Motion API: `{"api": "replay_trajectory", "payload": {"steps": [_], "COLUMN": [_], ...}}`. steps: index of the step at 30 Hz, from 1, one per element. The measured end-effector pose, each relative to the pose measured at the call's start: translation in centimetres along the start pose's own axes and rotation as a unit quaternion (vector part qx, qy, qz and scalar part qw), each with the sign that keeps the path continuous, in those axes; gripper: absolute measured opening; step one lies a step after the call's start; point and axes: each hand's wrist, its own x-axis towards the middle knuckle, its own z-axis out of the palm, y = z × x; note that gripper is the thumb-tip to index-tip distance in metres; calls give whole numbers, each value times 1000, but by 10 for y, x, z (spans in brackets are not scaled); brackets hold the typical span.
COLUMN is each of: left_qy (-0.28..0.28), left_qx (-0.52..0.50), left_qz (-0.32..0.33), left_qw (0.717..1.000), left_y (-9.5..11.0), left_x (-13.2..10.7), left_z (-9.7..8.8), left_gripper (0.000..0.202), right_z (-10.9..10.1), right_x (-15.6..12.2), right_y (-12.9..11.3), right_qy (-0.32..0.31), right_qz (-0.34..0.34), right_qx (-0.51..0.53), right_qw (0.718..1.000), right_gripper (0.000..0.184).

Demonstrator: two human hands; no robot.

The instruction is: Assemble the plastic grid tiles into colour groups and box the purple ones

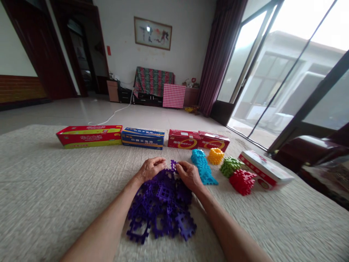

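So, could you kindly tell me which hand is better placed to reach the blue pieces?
Probably the right hand: it is close beside the blue pieces, while the left hand would have to reach past it. The right seems to pinch a purple piece, so might need to release it first.

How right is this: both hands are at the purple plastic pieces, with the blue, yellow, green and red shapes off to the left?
Not left: the head view shows the blue shape, yellow shape, green shape and red shape off to the right. The left hand and right hand are indeed at the purple plastic pieces.
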Motion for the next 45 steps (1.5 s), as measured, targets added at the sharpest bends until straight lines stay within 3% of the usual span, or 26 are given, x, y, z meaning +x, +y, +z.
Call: {"api": "replay_trajectory", "payload": {"steps": [4,8,12,16,23,28,34,38,45], "left_qy": [21,33,36,52,77,91,94,99,102], "left_qx": [-3,-6,-13,-51,-129,-167,-188,-203,-209], "left_qz": [-8,-12,-4,-8,-37,-57,-63,-65,-68], "left_qw": [1000,999,999,997,988,980,976,972,970], "left_y": [-4,-7,-9,-11,-13,-14,-18,-21,-17], "left_x": [3,4,4,5,6,7,8,8,9], "left_z": [1,2,3,2,5,5,3,3,4], "left_gripper": [41,38,36,34,32,30,30,29,29], "right_z": [6,9,10,7,4,4,10,15,19], "right_x": [8,11,10,7,4,8,38,54,56], "right_y": [7,11,10,7,2,0,2,13,30], "right_qy": [43,38,60,14,-69,-52,6,-8,-31], "right_qz": [37,52,10,-65,-40,-41,-67,-54,-92], "right_qx": [-8,16,-11,-84,-167,-166,-199,-210,-191], "right_qw": [998,998,998,994,983,984,978,976,977], "right_gripper": [32,30,35,34,35,35,34,34,37]}}
